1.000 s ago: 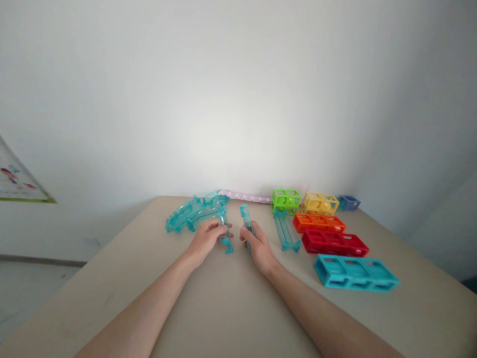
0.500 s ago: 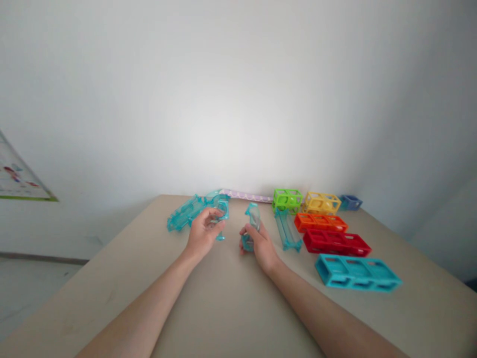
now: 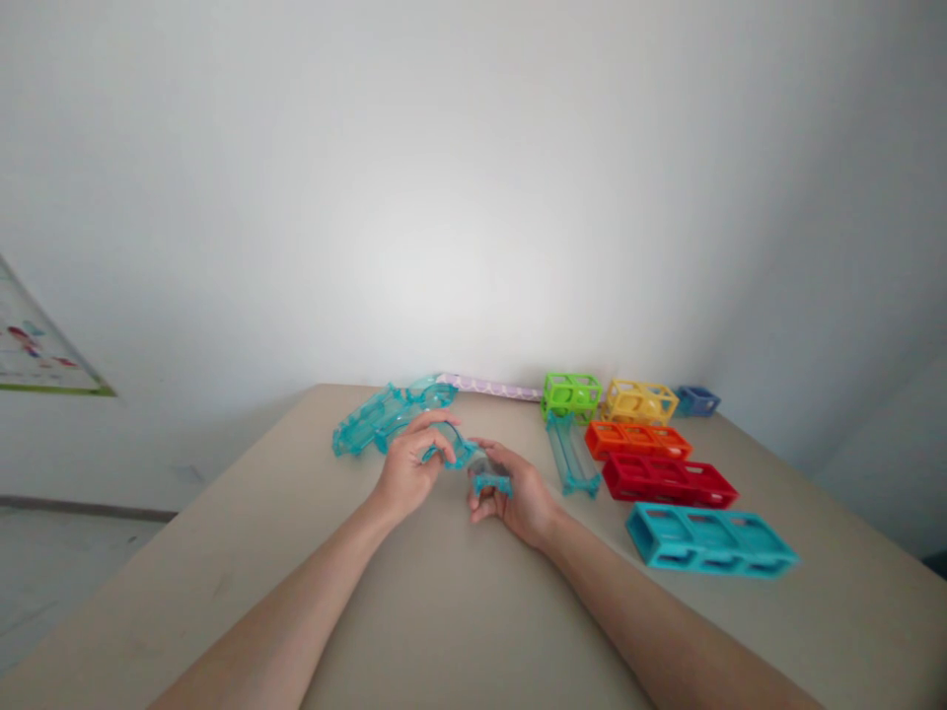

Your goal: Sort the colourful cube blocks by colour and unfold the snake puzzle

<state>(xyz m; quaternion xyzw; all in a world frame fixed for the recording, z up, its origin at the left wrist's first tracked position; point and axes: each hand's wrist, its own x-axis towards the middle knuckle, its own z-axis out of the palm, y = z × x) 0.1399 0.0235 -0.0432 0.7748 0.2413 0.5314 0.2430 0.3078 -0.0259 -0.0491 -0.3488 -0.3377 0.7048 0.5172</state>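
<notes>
My left hand (image 3: 405, 471) is closed on a clear teal track piece (image 3: 446, 449), pinching it between thumb and fingers just above the table. My right hand (image 3: 518, 493) grips a second clear teal track piece (image 3: 491, 480), held end to end against the first; the two pieces meet between my hands. Behind my left hand lie more clear teal curved track pieces (image 3: 377, 419) flat on the beige table (image 3: 444, 611).
A straight teal track (image 3: 571, 456) lies right of my hands. Further right are open block frames: green (image 3: 569, 394), yellow (image 3: 640, 401), small blue (image 3: 696, 399), orange (image 3: 637, 440), red (image 3: 668, 481), turquoise (image 3: 710, 538). A lilac strip (image 3: 488, 387) lies by the wall.
Both hands lifted their teal pieces off the table and brought them together in the middle; the right piece turned from upright to lying sideways against the left one.
</notes>
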